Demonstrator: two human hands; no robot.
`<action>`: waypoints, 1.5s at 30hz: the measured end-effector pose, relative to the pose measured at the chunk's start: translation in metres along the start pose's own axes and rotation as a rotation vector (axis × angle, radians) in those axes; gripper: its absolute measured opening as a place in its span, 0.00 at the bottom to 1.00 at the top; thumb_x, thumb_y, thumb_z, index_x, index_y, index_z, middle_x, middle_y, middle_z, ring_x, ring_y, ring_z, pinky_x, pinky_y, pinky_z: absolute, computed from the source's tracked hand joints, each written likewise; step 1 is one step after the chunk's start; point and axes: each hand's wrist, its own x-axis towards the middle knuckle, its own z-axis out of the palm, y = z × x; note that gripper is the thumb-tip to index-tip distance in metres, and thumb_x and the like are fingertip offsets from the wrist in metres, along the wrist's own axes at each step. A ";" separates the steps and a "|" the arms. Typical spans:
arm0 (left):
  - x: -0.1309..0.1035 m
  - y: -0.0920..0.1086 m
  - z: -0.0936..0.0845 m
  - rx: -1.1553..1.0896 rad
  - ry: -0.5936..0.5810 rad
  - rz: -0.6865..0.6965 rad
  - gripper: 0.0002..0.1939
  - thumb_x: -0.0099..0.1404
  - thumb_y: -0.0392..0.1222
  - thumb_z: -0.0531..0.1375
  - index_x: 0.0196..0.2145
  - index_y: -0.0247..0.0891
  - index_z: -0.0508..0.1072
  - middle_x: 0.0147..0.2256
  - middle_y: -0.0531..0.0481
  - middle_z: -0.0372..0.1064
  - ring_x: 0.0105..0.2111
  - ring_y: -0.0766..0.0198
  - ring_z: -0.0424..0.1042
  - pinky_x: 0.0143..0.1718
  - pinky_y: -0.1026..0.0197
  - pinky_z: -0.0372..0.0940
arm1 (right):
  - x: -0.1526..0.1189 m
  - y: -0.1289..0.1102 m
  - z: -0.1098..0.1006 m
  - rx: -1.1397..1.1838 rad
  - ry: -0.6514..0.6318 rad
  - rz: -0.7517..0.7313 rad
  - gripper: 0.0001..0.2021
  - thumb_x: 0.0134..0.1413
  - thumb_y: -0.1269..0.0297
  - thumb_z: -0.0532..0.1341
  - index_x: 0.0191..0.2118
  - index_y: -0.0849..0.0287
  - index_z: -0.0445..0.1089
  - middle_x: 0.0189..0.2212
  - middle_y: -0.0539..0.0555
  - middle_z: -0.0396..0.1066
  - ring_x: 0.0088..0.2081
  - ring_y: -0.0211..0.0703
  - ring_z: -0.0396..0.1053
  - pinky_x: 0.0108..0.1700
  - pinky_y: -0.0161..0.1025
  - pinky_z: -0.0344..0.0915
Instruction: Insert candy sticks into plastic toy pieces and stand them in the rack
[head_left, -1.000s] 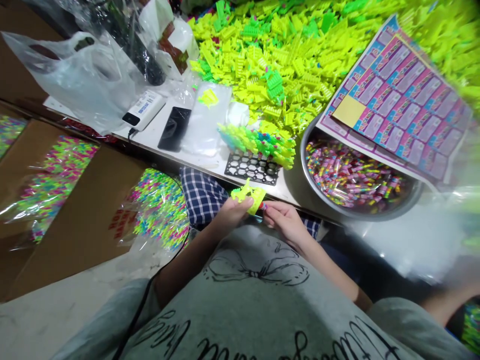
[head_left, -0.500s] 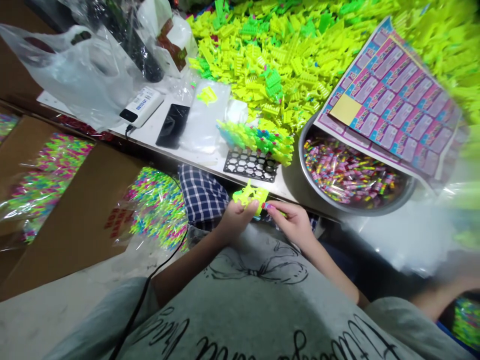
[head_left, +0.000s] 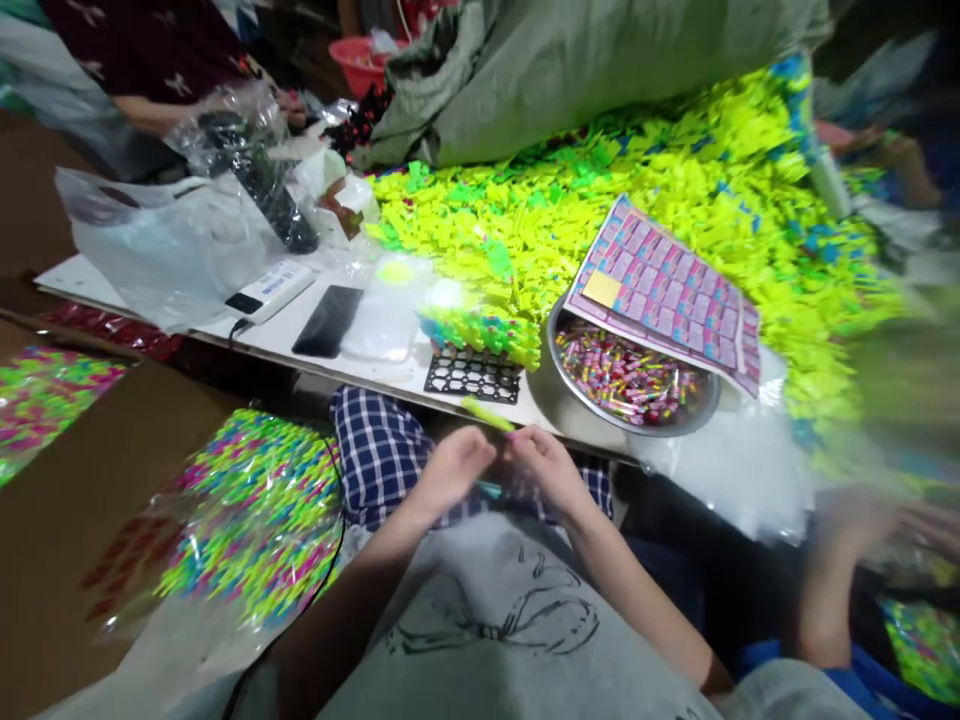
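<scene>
Your right hand [head_left: 546,470] pinches one end of a narrow neon-yellow plastic piece [head_left: 486,412], which sits by the front edge of the white table [head_left: 391,376], just in front of the black grid with rounded holes [head_left: 469,377]. Your left hand [head_left: 456,465] is curled close beside it, thumb towards fingers, and I cannot tell whether it grasps anything.

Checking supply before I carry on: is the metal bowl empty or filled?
Not empty: many small colourful pieces lie in the metal bowl. Cannot tell how full; the printed sheet hides part.
</scene>
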 end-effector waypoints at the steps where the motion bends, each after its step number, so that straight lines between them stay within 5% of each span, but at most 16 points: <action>1: 0.000 -0.003 0.002 0.065 -0.007 0.073 0.16 0.51 0.51 0.60 0.28 0.34 0.70 0.23 0.54 0.62 0.23 0.69 0.60 0.26 0.66 0.57 | 0.000 0.003 0.004 0.100 0.020 0.043 0.15 0.47 0.51 0.60 0.31 0.58 0.63 0.23 0.48 0.64 0.24 0.35 0.61 0.27 0.32 0.58; 4: 0.007 -0.020 0.010 0.187 0.096 0.173 0.15 0.52 0.48 0.60 0.35 0.36 0.73 0.31 0.50 0.67 0.30 0.65 0.66 0.31 0.63 0.62 | 0.001 0.013 0.018 0.215 0.030 0.076 0.17 0.47 0.48 0.58 0.33 0.57 0.66 0.24 0.50 0.63 0.24 0.35 0.60 0.26 0.32 0.59; 8: 0.025 -0.043 0.015 0.162 0.211 0.250 0.13 0.55 0.48 0.59 0.33 0.37 0.76 0.35 0.46 0.71 0.37 0.60 0.69 0.40 0.59 0.64 | 0.014 0.029 0.026 0.087 0.041 0.006 0.18 0.51 0.48 0.54 0.37 0.57 0.70 0.26 0.53 0.67 0.27 0.39 0.64 0.28 0.35 0.61; 10: 0.039 -0.048 0.010 0.133 0.254 0.304 0.14 0.55 0.48 0.58 0.34 0.37 0.75 0.36 0.46 0.72 0.38 0.59 0.70 0.41 0.58 0.64 | 0.025 0.034 0.018 -0.105 0.091 -0.063 0.18 0.52 0.50 0.54 0.36 0.59 0.71 0.27 0.54 0.70 0.30 0.42 0.66 0.31 0.37 0.63; 15: 0.088 -0.042 -0.012 0.243 0.425 0.439 0.14 0.57 0.49 0.57 0.32 0.37 0.76 0.35 0.45 0.73 0.39 0.58 0.70 0.44 0.57 0.62 | 0.066 0.033 -0.021 -0.579 0.456 -0.372 0.14 0.50 0.58 0.56 0.39 0.61 0.71 0.38 0.58 0.71 0.41 0.47 0.66 0.46 0.43 0.61; 21: 0.135 -0.054 -0.009 0.382 0.417 0.428 0.13 0.58 0.48 0.57 0.33 0.37 0.76 0.31 0.46 0.74 0.32 0.60 0.71 0.36 0.59 0.64 | 0.116 0.027 -0.034 -0.595 0.487 -0.373 0.16 0.45 0.60 0.58 0.41 0.60 0.70 0.39 0.57 0.72 0.41 0.49 0.68 0.45 0.44 0.62; 27: 0.137 -0.063 -0.003 0.533 0.427 0.459 0.15 0.63 0.45 0.50 0.29 0.37 0.74 0.28 0.46 0.71 0.32 0.62 0.69 0.35 0.61 0.63 | 0.129 0.030 -0.030 -0.588 0.451 -0.331 0.14 0.47 0.61 0.56 0.39 0.62 0.71 0.35 0.57 0.74 0.35 0.47 0.70 0.38 0.39 0.65; 34: 0.138 -0.065 -0.007 0.760 0.360 0.474 0.12 0.62 0.39 0.51 0.37 0.37 0.73 0.38 0.42 0.71 0.39 0.56 0.68 0.41 0.56 0.62 | 0.124 0.036 -0.035 -0.603 0.402 -0.345 0.13 0.50 0.66 0.53 0.37 0.60 0.73 0.41 0.56 0.72 0.41 0.47 0.68 0.45 0.42 0.62; 45: 0.143 -0.074 -0.006 1.024 0.261 0.479 0.15 0.63 0.35 0.46 0.37 0.34 0.72 0.35 0.40 0.70 0.38 0.56 0.68 0.40 0.56 0.61 | 0.126 0.040 -0.038 -0.616 0.341 -0.434 0.15 0.51 0.72 0.51 0.40 0.59 0.72 0.45 0.56 0.67 0.45 0.44 0.65 0.49 0.40 0.60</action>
